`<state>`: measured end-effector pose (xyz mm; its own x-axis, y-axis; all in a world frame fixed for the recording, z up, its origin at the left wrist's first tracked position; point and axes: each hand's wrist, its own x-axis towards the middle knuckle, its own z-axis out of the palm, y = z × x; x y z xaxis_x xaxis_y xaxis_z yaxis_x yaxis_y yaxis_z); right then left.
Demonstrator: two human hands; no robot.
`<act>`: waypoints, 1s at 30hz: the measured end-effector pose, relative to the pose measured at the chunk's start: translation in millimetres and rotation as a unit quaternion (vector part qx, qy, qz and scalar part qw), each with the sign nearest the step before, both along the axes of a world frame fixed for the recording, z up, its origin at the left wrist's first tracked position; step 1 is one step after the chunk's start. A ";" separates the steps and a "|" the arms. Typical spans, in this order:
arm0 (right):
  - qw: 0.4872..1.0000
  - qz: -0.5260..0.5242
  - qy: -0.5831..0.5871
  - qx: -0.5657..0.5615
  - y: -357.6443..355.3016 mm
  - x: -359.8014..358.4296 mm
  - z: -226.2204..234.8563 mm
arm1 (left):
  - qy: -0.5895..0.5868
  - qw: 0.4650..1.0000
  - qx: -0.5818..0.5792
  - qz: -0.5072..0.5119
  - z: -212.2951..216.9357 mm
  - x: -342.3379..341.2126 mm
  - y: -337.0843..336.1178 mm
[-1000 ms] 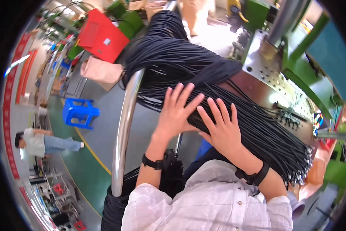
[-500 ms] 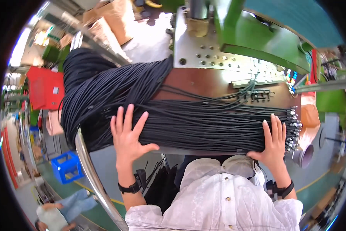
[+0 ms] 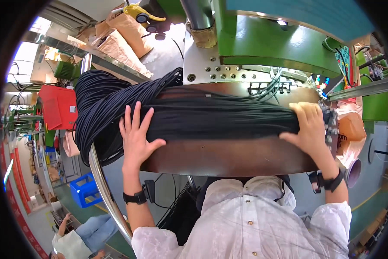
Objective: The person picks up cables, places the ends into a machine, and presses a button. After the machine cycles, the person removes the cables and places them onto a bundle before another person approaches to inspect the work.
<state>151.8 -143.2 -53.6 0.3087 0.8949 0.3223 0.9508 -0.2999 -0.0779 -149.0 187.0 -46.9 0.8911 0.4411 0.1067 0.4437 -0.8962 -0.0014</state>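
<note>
A wide bundle of black cables lies across the brown table, its small metal ends at the right. My left hand rests palm down across the left part of the bundle, fingers spread and thumb out along the near edge. Over the right part, close to the metal ends, lies my right hand; its fingers are close together and bent, the thumb apart. At the left the cables run into a thick looped heap that hangs over the table's edge.
Beyond the bundle stands a green machine with a metal plate full of holes. Grey-green wires rest by small black parts. A metal rail, a red bin, a blue stool and a person are at the left.
Both hands and the cable bundle have moved away from me, baring the near strip of the brown table. My right hand's fingers have drawn in and bent.
</note>
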 end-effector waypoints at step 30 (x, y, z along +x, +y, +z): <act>0.958 -0.241 -0.098 0.122 -175.3 67.2 28.9 | 0.015 0.888 -0.445 -0.113 27.3 177.6 -136.8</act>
